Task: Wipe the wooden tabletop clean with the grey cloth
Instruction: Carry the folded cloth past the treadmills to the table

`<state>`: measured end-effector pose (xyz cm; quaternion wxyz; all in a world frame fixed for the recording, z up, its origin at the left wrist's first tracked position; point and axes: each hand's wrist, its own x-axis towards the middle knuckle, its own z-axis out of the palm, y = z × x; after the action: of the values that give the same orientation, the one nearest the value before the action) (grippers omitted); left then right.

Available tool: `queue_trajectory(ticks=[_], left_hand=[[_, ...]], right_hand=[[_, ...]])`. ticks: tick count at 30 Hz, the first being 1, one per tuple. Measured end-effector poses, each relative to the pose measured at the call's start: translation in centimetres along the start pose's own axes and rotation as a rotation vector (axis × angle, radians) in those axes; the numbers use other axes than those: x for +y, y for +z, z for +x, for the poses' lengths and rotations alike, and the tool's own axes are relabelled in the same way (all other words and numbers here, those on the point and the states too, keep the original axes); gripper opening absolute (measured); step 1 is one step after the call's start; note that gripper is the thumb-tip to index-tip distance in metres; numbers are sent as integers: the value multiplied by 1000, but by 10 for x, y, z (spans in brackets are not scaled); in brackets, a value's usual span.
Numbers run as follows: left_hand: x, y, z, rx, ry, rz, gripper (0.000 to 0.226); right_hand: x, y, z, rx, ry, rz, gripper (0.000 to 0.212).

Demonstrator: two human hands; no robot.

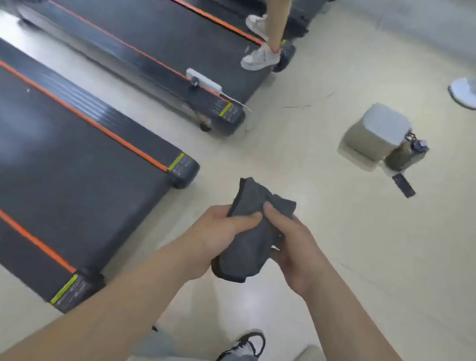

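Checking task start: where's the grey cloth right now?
Head view, lower centre: the grey cloth is gripped in mid-air by the left hand and the right hand, over the pale floor just right of the nearest treadmill.

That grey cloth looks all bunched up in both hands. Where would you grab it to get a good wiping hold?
Probably grip the grey cloth round its thick middle, coming from the side, as the left hand does. It is a folded, upright bundle. Its top corners look loose and thin, so a grip there would likely let it flop. The right hand holds its upper right part.
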<state>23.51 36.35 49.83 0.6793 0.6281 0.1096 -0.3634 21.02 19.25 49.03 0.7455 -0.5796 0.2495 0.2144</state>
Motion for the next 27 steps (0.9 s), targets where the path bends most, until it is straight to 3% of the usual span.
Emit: queue_trajectory(ticks=[4,13,21,27], left_hand=[[2,-116,-56,225,108,-156,27],[-21,-324,-175,562,170,-588,30],[-38,-393,-235,615,344,-1101,37],[-53,-403,-255,794,442,-1168,32]], right_hand=[[0,135,39,-213,57,-195,47],[45,395,76,-605,196,-424,65],[60,517,90,-968,480,-413,70],[73,580,88,-1137,622,-426,69]])
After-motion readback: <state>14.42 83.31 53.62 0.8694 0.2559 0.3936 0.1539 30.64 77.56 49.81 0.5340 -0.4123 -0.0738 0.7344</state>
